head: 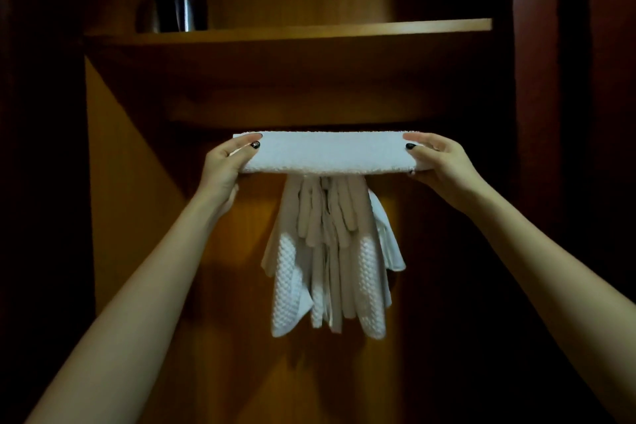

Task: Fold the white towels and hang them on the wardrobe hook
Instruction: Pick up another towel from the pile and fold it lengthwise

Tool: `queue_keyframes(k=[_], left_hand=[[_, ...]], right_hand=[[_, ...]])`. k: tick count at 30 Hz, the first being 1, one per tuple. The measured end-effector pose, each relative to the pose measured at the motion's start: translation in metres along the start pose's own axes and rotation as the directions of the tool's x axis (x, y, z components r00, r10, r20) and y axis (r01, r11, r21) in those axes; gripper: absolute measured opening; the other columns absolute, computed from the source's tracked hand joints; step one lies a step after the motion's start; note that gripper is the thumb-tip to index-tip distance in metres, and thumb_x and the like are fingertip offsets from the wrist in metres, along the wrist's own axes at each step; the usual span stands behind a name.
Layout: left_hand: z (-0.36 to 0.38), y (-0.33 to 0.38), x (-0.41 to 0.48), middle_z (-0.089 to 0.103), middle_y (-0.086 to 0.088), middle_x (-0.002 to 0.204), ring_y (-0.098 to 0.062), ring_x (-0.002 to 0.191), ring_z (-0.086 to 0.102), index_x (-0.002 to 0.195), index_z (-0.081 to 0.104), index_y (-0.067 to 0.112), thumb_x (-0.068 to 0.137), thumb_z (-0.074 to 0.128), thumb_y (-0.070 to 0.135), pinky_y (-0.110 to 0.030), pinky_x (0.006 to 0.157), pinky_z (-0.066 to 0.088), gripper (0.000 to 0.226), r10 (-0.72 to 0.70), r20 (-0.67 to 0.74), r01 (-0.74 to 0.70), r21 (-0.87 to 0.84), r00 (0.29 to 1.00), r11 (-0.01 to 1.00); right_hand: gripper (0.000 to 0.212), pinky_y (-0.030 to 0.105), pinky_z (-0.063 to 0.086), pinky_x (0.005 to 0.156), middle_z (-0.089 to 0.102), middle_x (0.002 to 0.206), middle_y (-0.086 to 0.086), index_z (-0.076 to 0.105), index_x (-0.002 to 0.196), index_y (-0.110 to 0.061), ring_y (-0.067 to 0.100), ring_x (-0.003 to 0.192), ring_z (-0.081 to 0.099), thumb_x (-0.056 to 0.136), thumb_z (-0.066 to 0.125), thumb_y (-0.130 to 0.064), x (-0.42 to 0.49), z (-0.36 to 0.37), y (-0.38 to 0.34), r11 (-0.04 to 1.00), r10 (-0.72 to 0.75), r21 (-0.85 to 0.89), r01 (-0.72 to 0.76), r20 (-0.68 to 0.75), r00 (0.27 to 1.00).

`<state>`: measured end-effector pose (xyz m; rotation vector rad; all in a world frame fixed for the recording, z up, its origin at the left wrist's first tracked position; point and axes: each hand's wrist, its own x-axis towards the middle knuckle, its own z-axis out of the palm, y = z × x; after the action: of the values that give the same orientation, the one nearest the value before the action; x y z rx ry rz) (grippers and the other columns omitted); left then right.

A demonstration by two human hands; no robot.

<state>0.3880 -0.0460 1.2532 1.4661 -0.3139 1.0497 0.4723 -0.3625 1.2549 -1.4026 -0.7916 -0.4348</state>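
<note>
We hold a folded white towel (327,151) level below the wardrobe shelf (309,33), one end in each hand. Our left hand (229,165) pinches its end, thumb on top and fingers beneath; our right hand (438,162) grips the other end the same way. Both arms reach up and forward, nearly straight.

Farther below the shelf, just under the towel's middle, a bunch of white cloths (330,251) hangs. The hook that carries them is hidden behind the towel.

By our reading, this towel is folded and the hanging is the step in hand. The next move likely calls for bringing the towel's middle over the hook and lowering both ends evenly, without knocking the bunch loose. On the shelf, toward its left end, stands a dark shiny vessel (179,0).
</note>
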Motion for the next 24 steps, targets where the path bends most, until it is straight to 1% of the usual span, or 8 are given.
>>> queue_keyframes(k=[3, 6, 9, 13, 17, 19, 21, 24], left_hand=[[-0.001, -0.010, 0.042, 0.066, 0.000, 0.108, -0.005, 0.092, 0.062, 0.104, 0.070, 0.020, 0.090, 0.061, 0.011, -0.011, 0.067, 0.048, 0.018, 0.041, 0.015, -0.040, -0.052, 0.999, 0.998], [0.001, -0.022, 0.083, 0.066, 0.003, 0.109, -0.006, 0.092, 0.064, 0.107, 0.069, 0.020, 0.090, 0.063, 0.011, -0.015, 0.073, 0.050, 0.021, 0.099, 0.081, -0.097, -0.027, 0.992, 0.995], [0.006, -0.039, 0.111, 0.067, 0.005, 0.103, -0.009, 0.093, 0.064, 0.110, 0.067, 0.016, 0.089, 0.064, 0.010, -0.018, 0.077, 0.050, 0.022, 0.113, 0.089, -0.112, -0.018, 0.990, 0.994], [0.008, -0.069, 0.125, 0.069, 0.004, 0.104, -0.007, 0.093, 0.067, 0.109, 0.067, 0.018, 0.089, 0.063, 0.010, -0.018, 0.074, 0.052, 0.021, 0.116, 0.081, -0.113, -0.040, 0.990, 0.993], [0.005, -0.093, 0.132, 0.065, 0.009, 0.111, -0.009, 0.106, 0.062, 0.115, 0.065, 0.022, 0.089, 0.064, 0.014, -0.021, 0.088, 0.049, 0.027, 0.184, 0.061, -0.191, 0.146, 0.981, 0.971], [0.010, -0.102, 0.134, 0.061, 0.015, 0.110, -0.011, 0.111, 0.058, 0.117, 0.065, 0.016, 0.088, 0.065, 0.011, -0.010, 0.087, 0.046, 0.029, 0.223, 0.011, -0.222, 0.169, 0.975, 0.960], [0.014, -0.110, 0.135, 0.046, 0.005, 0.123, -0.009, 0.118, 0.046, 0.116, 0.066, 0.010, 0.087, 0.066, 0.007, 0.003, 0.087, 0.034, 0.029, 0.276, -0.055, -0.256, 0.243, 0.960, 0.936], [0.015, -0.117, 0.135, 0.031, 0.002, 0.130, -0.001, 0.118, 0.035, 0.114, 0.064, 0.008, 0.086, 0.067, 0.004, 0.006, 0.091, 0.025, 0.029, 0.337, -0.052, -0.306, 0.311, 0.940, 0.900]], right_hand=[[0.024, 0.019, 0.052, 0.062, 0.063, 0.100, 0.006, 0.060, 0.117, -0.010, 0.013, 0.083, 0.061, 0.095, 0.051, -0.007, 0.040, 0.013, 0.002, 0.998, -0.040, 0.044, 0.042, -0.032, 0.999], [0.023, 0.019, 0.052, 0.061, 0.062, 0.099, 0.008, 0.063, 0.113, -0.008, 0.013, 0.081, 0.060, 0.094, 0.051, -0.005, 0.078, 0.017, 0.004, 0.995, -0.048, 0.088, 0.053, -0.064, 0.997], [0.014, 0.020, 0.052, 0.060, 0.059, 0.089, 0.010, 0.062, 0.099, -0.003, 0.014, 0.077, 0.059, 0.094, 0.049, -0.001, 0.106, 0.020, 0.012, 0.978, 0.012, 0.208, 0.000, -0.058, 0.998], [0.011, 0.022, 0.051, 0.059, 0.057, 0.080, 0.009, 0.057, 0.086, -0.001, 0.010, 0.065, 0.063, 0.095, 0.049, 0.000, 0.132, 0.024, 0.035, 0.954, 0.071, 0.293, -0.060, -0.027, 0.997], [0.010, 0.022, 0.052, 0.058, 0.059, 0.083, 0.009, 0.061, 0.091, 0.000, 0.010, 0.068, 0.064, 0.093, 0.051, 0.000, 0.148, 0.025, 0.064, 0.955, 0.068, 0.290, -0.061, -0.015, 0.998], [0.012, 0.023, 0.053, 0.058, 0.061, 0.086, 0.009, 0.062, 0.096, -0.001, 0.013, 0.072, 0.064, 0.092, 0.051, 0.002, 0.156, 0.027, 0.078, 0.952, 0.081, 0.298, -0.065, -0.040, 0.996], [0.016, 0.024, 0.054, 0.059, 0.063, 0.087, 0.009, 0.063, 0.099, -0.002, 0.015, 0.073, 0.065, 0.091, 0.050, 0.003, 0.161, 0.029, 0.090, 0.952, 0.103, 0.297, -0.075, -0.081, 0.991], [0.022, 0.023, 0.054, 0.059, 0.068, 0.083, 0.005, 0.066, 0.100, -0.006, 0.012, 0.069, 0.068, 0.092, 0.048, 0.004, 0.164, 0.032, 0.106, 0.955, 0.140, 0.278, -0.108, -0.098, 0.985]])
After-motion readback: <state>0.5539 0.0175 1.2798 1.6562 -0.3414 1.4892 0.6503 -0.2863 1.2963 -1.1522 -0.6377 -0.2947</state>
